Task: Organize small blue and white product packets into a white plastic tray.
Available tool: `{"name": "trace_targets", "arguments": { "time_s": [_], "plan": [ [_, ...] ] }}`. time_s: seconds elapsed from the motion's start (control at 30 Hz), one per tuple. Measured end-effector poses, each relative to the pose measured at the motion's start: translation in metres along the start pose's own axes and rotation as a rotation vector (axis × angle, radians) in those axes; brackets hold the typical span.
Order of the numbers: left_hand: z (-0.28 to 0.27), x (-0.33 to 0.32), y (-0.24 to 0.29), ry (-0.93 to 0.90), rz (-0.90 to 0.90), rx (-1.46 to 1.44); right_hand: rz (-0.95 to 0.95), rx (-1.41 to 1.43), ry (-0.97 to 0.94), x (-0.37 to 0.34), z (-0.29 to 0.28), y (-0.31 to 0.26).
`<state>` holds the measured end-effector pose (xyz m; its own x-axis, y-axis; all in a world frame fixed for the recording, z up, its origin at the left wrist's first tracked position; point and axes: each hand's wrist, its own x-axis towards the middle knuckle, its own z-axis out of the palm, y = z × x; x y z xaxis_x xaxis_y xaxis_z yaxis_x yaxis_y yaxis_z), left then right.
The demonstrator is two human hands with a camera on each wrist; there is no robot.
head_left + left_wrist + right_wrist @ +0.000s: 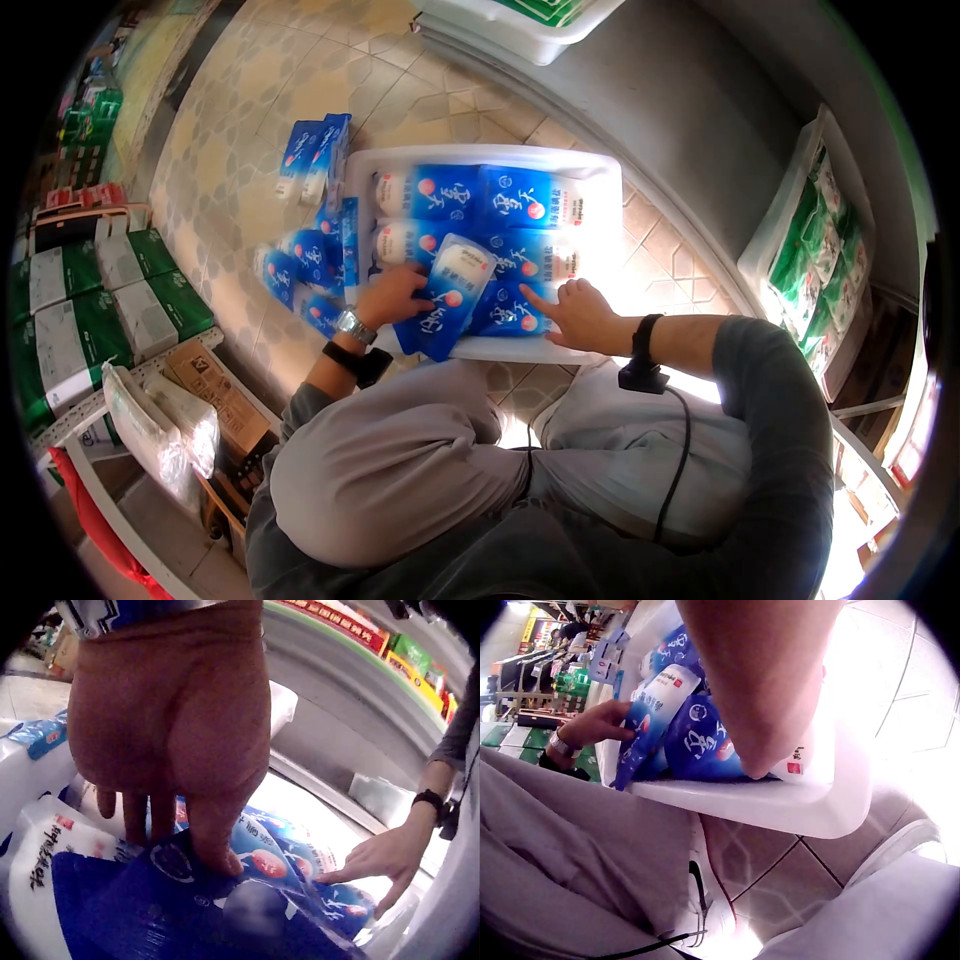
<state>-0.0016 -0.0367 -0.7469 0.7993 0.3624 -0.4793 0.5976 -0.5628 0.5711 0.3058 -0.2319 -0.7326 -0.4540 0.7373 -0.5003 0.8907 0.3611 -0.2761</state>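
In the head view a white tub (490, 153) holds several blue-and-white packets in rows. My left hand (398, 297) pinches the edge of a tilted packet (462, 278) lying over the others at the front. The left wrist view has the thumb of the left hand (172, 735) against the blue part of this packet (112, 907), the fingers partly hidden behind it. My right hand (588, 316), index finger extended, touches the front right packet (505, 312). From the right wrist, the right hand (765, 742) hides part of that packet (697, 739).
Several similar packets (300, 262) lie on the tiled floor left of the tub, two more (312, 160) behind them. Green-and-white packs (95, 290) and a cardboard box (218, 395) stand at the left. Another white tub (775, 235) with green packets is at the right.
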Motion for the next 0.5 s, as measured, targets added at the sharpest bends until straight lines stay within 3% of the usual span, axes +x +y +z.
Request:
{"name": "trace_targets", "arguments": {
  "time_s": [0.27,0.37,0.5],
  "plan": [
    [0.029,-0.016,0.046,0.123,-0.15,-0.156,0.017,0.041,-0.074,0.004,-0.004,0.001],
    [0.037,-0.013,0.035,0.278,0.021,0.017,0.007,0.016,-0.062,0.003,-0.006,0.001],
    [0.018,0.003,0.016,0.06,-0.011,-0.046,-0.008,-0.015,-0.01,0.001,-0.001,0.002]
  ]
}}
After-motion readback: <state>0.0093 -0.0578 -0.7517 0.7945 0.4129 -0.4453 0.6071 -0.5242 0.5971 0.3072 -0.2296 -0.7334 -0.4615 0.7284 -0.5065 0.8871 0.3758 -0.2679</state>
